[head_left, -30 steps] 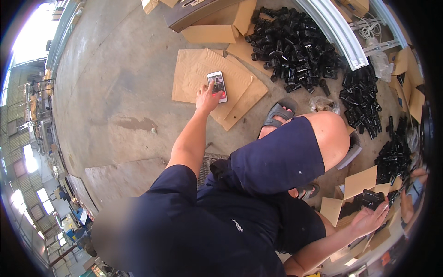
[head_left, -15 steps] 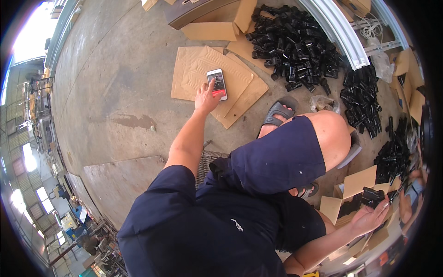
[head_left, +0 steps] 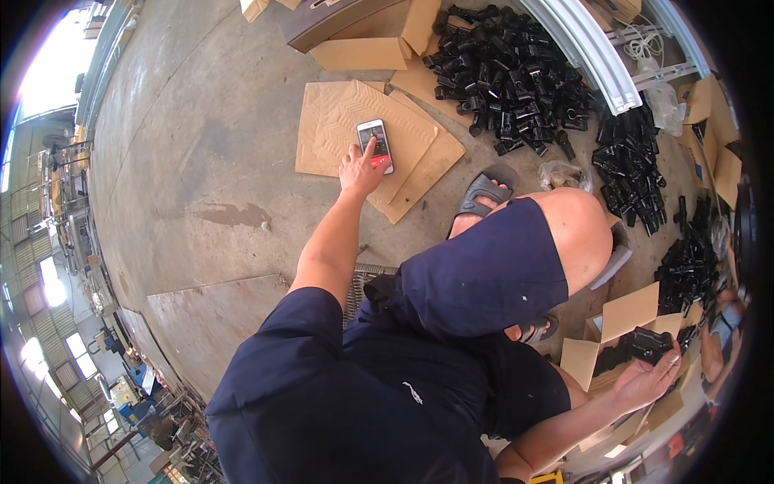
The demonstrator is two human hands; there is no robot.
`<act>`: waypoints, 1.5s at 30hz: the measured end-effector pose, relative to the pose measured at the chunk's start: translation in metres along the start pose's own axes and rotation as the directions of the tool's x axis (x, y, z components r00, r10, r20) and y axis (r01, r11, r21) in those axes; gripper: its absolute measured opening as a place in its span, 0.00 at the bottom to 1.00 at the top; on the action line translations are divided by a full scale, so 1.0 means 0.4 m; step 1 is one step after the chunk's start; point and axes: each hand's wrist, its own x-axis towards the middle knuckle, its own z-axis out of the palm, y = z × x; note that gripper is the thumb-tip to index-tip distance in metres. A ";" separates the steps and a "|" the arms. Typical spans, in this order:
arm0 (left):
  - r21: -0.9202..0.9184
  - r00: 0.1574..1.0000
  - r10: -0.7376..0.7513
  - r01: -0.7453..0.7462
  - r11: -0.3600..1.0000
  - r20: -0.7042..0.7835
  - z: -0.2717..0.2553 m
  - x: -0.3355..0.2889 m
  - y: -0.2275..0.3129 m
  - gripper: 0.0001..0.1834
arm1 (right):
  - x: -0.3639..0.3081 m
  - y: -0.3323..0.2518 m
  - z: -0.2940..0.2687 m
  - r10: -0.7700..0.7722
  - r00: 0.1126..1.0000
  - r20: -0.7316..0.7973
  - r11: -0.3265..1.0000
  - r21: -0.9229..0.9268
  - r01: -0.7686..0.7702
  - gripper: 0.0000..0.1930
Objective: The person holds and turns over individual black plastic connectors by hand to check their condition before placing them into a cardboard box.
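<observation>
A white-framed smartphone (head_left: 373,145) lies face up with its screen lit on flat sheets of brown cardboard (head_left: 411,165). My left hand (head_left: 362,171) reaches over it, index finger stretched onto the screen and the other fingers spread along its lower edge. Far to the right, my right hand (head_left: 645,382) is closed on a black plastic part (head_left: 648,345), holding it up by one end. An open cardboard box (head_left: 579,363) with black parts inside stands just beneath that hand.
A large heap of black plastic parts (head_left: 516,81) covers the floor ahead, with more piles (head_left: 629,173) to the right. Pale metal rails (head_left: 592,60) arch over them. A long brown box (head_left: 343,24) lies at the top. Another person's arm (head_left: 711,351) shows at the right rim.
The view has shifted very slightly. Both hands keep their places, the left on the smartphone and the right on the black plastic part.
</observation>
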 end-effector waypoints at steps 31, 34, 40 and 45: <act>-0.555 0.880 -0.064 -0.239 0.797 -0.471 -0.073 0.047 0.118 0.30 | 0.001 -0.020 -0.018 -0.065 0.998 -0.001 0.998 -0.007 0.065 0.18; -0.779 0.862 0.106 -0.495 0.386 -0.495 -0.350 -0.046 0.408 0.14 | 0.006 -0.045 -0.013 -0.075 0.997 0.008 0.997 -0.016 0.075 0.18; -0.453 0.212 0.567 -0.830 -0.325 -0.796 -0.699 -0.508 0.909 0.19 | 0.012 -0.123 -0.019 -0.140 0.989 -0.048 0.990 -0.007 0.140 0.18; -0.719 0.082 0.940 -0.667 -0.195 -0.332 -0.608 -0.700 1.086 0.23 | 0.077 -0.119 -0.037 -0.143 0.989 -0.024 0.986 0.085 0.145 0.19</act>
